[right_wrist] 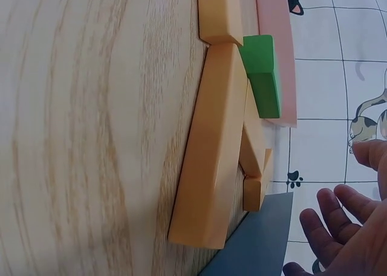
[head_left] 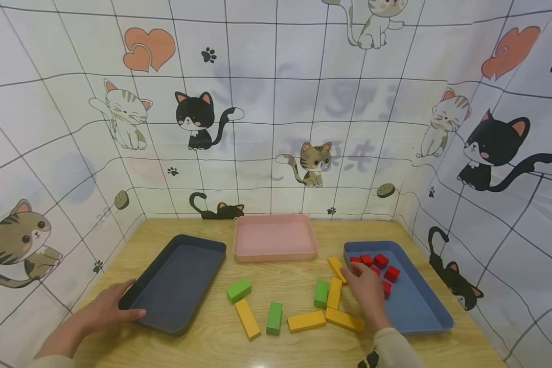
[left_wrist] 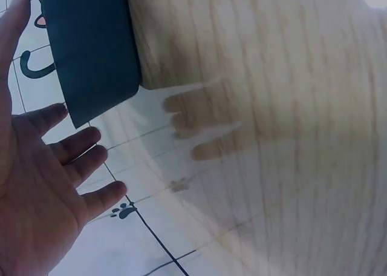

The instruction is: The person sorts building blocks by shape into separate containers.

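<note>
My left hand (head_left: pixel 105 305) rests at the near-left corner of a dark grey tray (head_left: pixel 179 283), thumb over its rim. In the left wrist view its fingers are spread and relaxed beside the tray (left_wrist: pixel 91 52). My right hand (head_left: pixel 367 291) hovers by the left edge of a blue tray (head_left: pixel 418 306) that has several red cubes (head_left: pixel 392 273) in it. Its fingers are loosely bent in the right wrist view, and nothing shows between them. Close to that hand lie several yellow blocks (head_left: pixel 334 294) and a green block (head_left: pixel 321 293), some touching one another.
A pink tray (head_left: pixel 276 237) stands at the back middle. Two more green blocks (head_left: pixel 274 318) and a yellow block (head_left: pixel 247 319) lie on the wooden table (head_left: pixel 221 347) between the side trays. Printed cloth (head_left: pixel 276 102) walls the table at the back and sides.
</note>
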Available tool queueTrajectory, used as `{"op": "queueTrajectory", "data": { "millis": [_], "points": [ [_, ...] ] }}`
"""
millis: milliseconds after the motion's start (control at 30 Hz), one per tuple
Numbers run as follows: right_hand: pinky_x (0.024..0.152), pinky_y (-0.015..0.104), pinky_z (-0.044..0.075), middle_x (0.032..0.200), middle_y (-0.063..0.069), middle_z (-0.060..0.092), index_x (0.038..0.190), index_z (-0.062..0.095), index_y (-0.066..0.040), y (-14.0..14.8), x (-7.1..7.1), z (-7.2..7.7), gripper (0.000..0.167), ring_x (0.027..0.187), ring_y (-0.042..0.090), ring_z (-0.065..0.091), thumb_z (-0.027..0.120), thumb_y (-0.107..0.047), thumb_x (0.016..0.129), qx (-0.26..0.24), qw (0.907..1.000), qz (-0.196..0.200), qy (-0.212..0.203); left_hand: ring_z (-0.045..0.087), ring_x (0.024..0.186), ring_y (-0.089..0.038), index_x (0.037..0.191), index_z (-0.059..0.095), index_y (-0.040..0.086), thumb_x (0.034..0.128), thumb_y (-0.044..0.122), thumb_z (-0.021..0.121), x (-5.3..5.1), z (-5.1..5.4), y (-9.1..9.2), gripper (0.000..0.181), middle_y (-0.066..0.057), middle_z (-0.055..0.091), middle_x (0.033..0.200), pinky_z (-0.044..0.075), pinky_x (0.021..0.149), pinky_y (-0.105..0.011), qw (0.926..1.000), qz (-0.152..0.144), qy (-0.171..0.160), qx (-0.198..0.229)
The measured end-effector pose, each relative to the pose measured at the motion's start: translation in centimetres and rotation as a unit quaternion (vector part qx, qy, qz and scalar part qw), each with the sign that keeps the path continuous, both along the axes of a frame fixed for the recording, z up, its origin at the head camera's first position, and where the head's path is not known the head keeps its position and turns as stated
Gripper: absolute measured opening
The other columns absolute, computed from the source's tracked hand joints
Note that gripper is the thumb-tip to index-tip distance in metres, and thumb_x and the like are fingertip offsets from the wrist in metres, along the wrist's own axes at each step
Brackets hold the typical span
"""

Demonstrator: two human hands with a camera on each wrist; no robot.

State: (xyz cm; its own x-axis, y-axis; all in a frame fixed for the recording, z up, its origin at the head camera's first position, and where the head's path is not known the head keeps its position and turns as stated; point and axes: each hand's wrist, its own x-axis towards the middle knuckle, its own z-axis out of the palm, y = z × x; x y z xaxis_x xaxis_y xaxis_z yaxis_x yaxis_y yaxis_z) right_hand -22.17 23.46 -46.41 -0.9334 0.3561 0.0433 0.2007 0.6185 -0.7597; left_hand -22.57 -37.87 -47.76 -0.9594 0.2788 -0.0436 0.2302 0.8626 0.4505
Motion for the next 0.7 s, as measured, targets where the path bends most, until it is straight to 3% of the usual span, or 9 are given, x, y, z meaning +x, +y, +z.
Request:
{"op": "queueTrajectory", "data": {
  "millis": [167,367,700],
  "points": [
    [0.089,0.051,0.047,0.120,0.020,0.064,0.133,0.059,0.002,-0.5,0.1,-0.1,0.058,0.105,0.033,0.058,0.066,-0.042,0.094,-0.008,0.9999,0.008,-0.002,0.042,0.118,-0.064,0.143,0.036,-0.015,0.0846,0.046,0.076,-0.9,0.3,0.8,0.093,-0.045,0.042,0.131,0.043,0.083,-0.066,0.9991,-0.006,0.041,-0.010],
    [0.091,0.052,0.048,0.126,0.022,0.062,0.134,0.059,0.001,-1.3,0.1,-0.2,0.055,0.110,0.036,0.059,0.066,-0.036,0.095,-0.002,0.9996,0.029,-0.003,0.045,0.120,-0.059,0.142,0.042,-0.012,0.0835,0.051,0.075,-1.9,1.5,3.3,0.092,-0.040,0.045,0.133,0.042,0.088,-0.065,0.9971,-0.015,0.072,-0.021],
    [0.089,0.052,0.048,0.120,0.019,0.066,0.130,0.062,0.000,-2.7,0.2,-0.4,0.053,0.106,0.035,0.061,0.067,-0.037,0.093,0.050,0.9975,0.049,-0.004,0.040,0.128,-0.056,0.145,0.043,-0.005,0.0842,0.060,0.069,-4.1,3.8,9.5,0.093,-0.037,0.041,0.141,0.037,0.096,-0.067,0.9966,-0.037,0.071,-0.020]
  ]
}}
